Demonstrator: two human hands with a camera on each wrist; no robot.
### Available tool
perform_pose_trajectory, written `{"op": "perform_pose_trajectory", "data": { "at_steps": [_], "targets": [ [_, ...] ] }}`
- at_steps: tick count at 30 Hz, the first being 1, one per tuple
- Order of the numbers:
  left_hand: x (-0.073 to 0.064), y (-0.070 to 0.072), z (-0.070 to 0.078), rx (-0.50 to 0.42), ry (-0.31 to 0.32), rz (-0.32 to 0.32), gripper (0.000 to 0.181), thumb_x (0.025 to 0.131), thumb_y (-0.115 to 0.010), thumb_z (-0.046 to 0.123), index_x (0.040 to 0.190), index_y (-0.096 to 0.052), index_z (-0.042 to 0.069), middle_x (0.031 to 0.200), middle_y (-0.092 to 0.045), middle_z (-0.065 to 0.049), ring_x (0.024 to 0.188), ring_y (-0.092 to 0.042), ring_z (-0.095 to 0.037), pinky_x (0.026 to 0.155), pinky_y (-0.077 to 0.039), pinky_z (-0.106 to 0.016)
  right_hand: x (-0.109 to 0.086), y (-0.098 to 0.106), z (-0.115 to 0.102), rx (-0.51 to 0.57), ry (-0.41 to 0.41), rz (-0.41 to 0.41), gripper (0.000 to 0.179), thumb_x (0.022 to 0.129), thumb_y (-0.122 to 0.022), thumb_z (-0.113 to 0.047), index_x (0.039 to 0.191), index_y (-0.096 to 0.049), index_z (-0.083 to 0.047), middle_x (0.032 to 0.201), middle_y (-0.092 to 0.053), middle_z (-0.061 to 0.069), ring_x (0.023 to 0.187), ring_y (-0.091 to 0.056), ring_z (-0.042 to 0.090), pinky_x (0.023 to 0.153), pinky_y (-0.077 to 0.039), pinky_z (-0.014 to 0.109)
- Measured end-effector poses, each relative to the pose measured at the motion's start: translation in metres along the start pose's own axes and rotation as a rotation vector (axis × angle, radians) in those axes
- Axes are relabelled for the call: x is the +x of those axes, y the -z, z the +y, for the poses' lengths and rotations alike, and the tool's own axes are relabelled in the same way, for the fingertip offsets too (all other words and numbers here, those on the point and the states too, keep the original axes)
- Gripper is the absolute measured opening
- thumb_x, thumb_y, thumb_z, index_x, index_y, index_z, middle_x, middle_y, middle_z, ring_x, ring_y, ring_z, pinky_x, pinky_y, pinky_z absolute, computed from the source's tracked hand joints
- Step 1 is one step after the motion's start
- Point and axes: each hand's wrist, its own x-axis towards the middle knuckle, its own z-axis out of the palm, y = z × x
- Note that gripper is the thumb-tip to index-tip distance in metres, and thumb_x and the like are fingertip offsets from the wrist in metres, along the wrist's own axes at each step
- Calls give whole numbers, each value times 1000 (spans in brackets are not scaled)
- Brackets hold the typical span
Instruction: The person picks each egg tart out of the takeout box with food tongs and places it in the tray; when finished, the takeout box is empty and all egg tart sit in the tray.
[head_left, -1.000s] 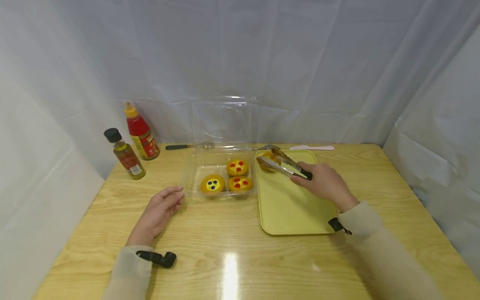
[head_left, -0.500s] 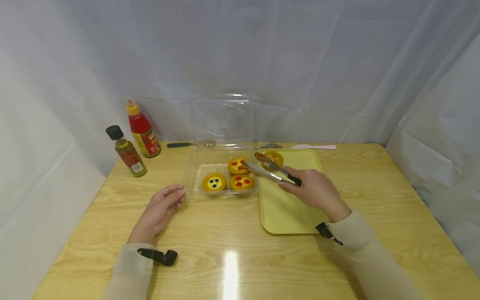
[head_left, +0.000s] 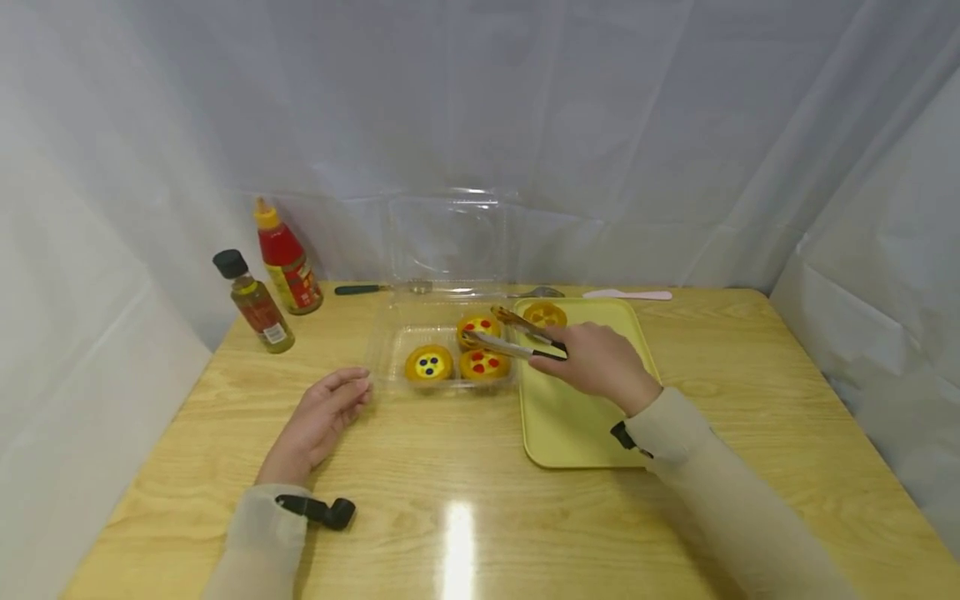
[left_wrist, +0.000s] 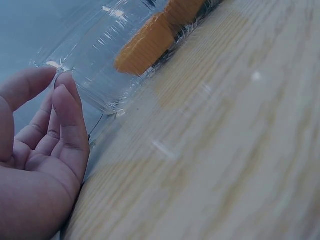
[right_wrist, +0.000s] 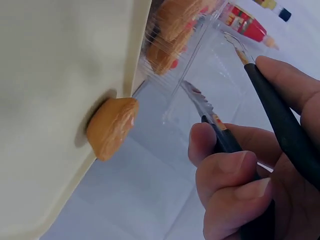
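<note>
My right hand [head_left: 596, 360] grips metal tongs [head_left: 498, 346] with black handles. Their tips stand apart over the right side of a clear plastic container [head_left: 397, 337], near a tart with red dots [head_left: 474, 323]. Another red-dotted tart [head_left: 484, 365] and one with blue dots [head_left: 429, 364] sit in front in that container. My left hand [head_left: 322, 417] is at its left edge; in the left wrist view thumb and fingertips pinch the rim. A plainer tart [head_left: 545, 314] lies at the back left of a yellow tray [head_left: 577, 425], and shows side-on in the right wrist view.
The container's lid [head_left: 448, 237] stands up at the back. A red sauce bottle [head_left: 288, 267] and a dark-capped oil bottle [head_left: 258, 308] stand at left. Behind lie a dark-handled utensil [head_left: 358, 289], a fork [head_left: 543, 292] and a pink knife [head_left: 628, 294].
The tongs let go of the plainer tart on the tray. My right hand then moved left, bringing the spread tongs over the container. My left hand stayed in place.
</note>
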Motion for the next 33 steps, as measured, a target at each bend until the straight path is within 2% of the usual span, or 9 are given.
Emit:
{"op": "perform_pose_trajectory", "data": {
  "at_steps": [4,8,10,12,15,17,22,28,33],
  "targets": [
    [0,0,0,-8,-7,-10,18,100,-60,12,117,-63,8,102,-68,-1,92,-62,-11,78,-52,-21,10,4,-7,-54,-13,-24,65,94,-56,-60,142,-55,-17,79,-68,4,49,-52,15,43,-39,32],
    [0,1,0,-21,-16,-23,17,100,-59,11,116,-64,9,102,-68,-1,92,-63,-11,77,-52,-20,17,11,-18,-97,-40,-56,62,94,-58,-59,137,-59,-15,113,-69,7,60,-58,16,47,-45,34],
    [0,1,0,-24,-15,-25,16,100,-60,11,116,-64,10,102,-68,0,92,-63,-11,77,-52,-20,20,15,-24,-114,-48,-74,57,93,-58,-59,128,-64,-14,108,-68,5,62,-57,17,48,-44,34],
    [0,1,0,-25,-13,-23,16,100,-60,11,116,-64,10,102,-68,-1,92,-63,-11,77,-52,-20,23,18,-30,-129,-59,-83,49,93,-59,-59,113,-66,-15,93,-66,3,59,-54,16,48,-42,33],
    [0,1,-1,-24,-14,-18,16,100,-60,11,115,-64,10,101,-68,-1,92,-63,-11,77,-52,-20,27,21,-35,-130,-62,-81,43,92,-61,-58,87,-60,-15,69,-49,1,53,-43,14,47,-35,32],
    [0,1,-1,-24,-15,-15,16,100,-60,10,115,-64,10,101,-68,-1,91,-63,-11,76,-52,-20,31,22,-37,-119,-63,-85,45,92,-62,-58,78,-56,-15,65,-43,0,52,-38,13,46,-32,31],
    [0,2,-1,-22,-14,-14,17,100,-60,11,116,-63,8,102,-68,-2,92,-63,-11,77,-52,-20,37,22,-39,-84,-70,-137,46,92,-62,-56,75,-55,-14,65,-39,0,53,-35,13,46,-30,31],
    [0,0,-2,-5,-20,-14,18,100,-60,11,117,-63,7,103,-69,-3,92,-63,-11,77,-52,-21,42,22,-43,-88,-124,-188,50,91,-60,-61,77,-59,-14,67,-45,0,54,-43,14,46,-34,31],
    [0,0,-3,4,-23,-5,16,100,-60,11,115,-64,10,101,-69,-1,91,-63,-10,76,-52,-21,47,22,-45,-94,-124,-206,52,89,-59,-65,79,-60,-13,71,-49,1,57,-46,14,47,-36,31]
  ]
}}
